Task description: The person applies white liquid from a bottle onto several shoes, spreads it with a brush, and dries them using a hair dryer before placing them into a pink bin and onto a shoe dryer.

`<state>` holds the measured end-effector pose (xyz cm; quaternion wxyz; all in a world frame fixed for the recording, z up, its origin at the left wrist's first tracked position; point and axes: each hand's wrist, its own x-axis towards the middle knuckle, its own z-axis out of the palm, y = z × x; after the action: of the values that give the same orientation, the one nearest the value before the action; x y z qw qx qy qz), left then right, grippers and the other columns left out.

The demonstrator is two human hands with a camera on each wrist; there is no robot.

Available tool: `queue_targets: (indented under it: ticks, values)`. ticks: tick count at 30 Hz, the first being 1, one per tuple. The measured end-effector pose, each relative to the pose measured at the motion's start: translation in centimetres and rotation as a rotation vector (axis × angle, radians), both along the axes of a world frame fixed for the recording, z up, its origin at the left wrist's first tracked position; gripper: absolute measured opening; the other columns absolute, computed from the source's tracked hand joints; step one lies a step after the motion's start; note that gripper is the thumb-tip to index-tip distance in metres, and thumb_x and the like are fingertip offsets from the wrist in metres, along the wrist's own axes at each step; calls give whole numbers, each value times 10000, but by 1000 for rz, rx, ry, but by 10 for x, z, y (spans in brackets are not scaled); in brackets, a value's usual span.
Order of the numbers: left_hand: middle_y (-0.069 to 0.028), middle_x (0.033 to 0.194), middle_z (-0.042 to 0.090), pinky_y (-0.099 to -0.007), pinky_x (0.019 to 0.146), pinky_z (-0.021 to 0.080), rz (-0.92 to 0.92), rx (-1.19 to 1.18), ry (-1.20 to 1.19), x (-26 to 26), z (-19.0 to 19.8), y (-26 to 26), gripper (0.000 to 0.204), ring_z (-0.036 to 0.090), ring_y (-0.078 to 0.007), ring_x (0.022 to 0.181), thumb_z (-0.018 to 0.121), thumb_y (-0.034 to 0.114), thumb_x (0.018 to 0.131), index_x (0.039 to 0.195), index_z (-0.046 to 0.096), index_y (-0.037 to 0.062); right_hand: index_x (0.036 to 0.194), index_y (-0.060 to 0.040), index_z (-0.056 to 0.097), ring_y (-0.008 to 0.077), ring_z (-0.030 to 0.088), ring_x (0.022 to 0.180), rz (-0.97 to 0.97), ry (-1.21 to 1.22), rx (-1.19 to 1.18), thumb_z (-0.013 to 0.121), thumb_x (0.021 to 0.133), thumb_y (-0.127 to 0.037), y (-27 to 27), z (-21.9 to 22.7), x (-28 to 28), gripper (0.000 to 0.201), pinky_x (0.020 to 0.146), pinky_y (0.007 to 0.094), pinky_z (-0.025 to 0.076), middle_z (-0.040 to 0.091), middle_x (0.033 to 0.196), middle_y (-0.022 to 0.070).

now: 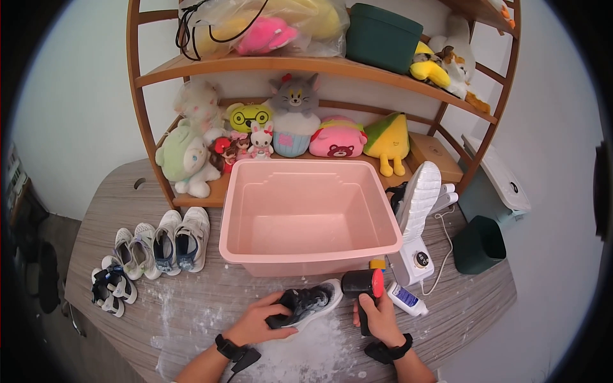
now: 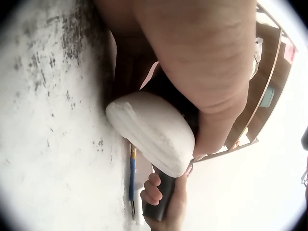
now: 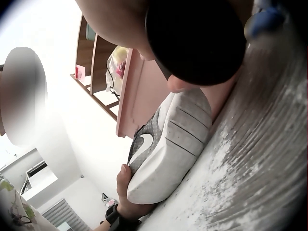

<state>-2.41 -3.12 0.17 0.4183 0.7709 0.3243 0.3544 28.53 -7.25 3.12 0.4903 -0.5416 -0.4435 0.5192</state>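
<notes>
A dark grey and black shoe with a white sole (image 1: 311,302) is low in the middle of the head view, toe pointing up and right. At its heel end, my left hand (image 1: 257,324) grips it; the left wrist view shows the white heel (image 2: 151,132) beneath that hand (image 2: 197,48). My right hand (image 1: 381,319) holds the black handle of a tool with a thick black head (image 1: 357,283) and a red end, close to the shoe's toe. In the right wrist view the tool's dark round part (image 3: 195,43) hides some of the hand, above the shoe's sole (image 3: 185,134).
Behind the shoe stands a pink tub (image 1: 311,258). Several shoes (image 1: 185,242) line the left. At right are a white device (image 1: 412,262) with an upright shoe (image 1: 421,198), a white bottle (image 1: 407,300) and a dark green bin (image 1: 479,246). Shelves (image 1: 268,64) hold plush toys.
</notes>
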Motion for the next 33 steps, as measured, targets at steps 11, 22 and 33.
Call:
queue_targets:
  ticks: [11,22,33]
  values:
    - [-174,1117,610,-365,851,515,54,60,-14,-1,-3,1,350,629,-319,975,902,252,773,886,708,-17,1351,50,452,418,714,1044,93,-544,280,841,882,-286,-30,8,-23,695,859,443,567,693,1106,295]
    - [-227,1237,613,-389,949,493,43,4,-20,-1,-7,-1,371,627,-369,1094,905,242,772,864,688,-45,1419,66,400,452,730,943,193,-748,141,853,853,-270,-45,13,-43,799,800,452,593,705,1083,284]
    - [-223,1288,614,-382,960,509,35,35,-9,-2,-7,-2,363,638,-367,1131,877,289,824,939,729,-22,1460,68,342,451,744,939,115,-757,250,857,853,-303,-40,2,-36,878,795,474,602,686,1130,324]
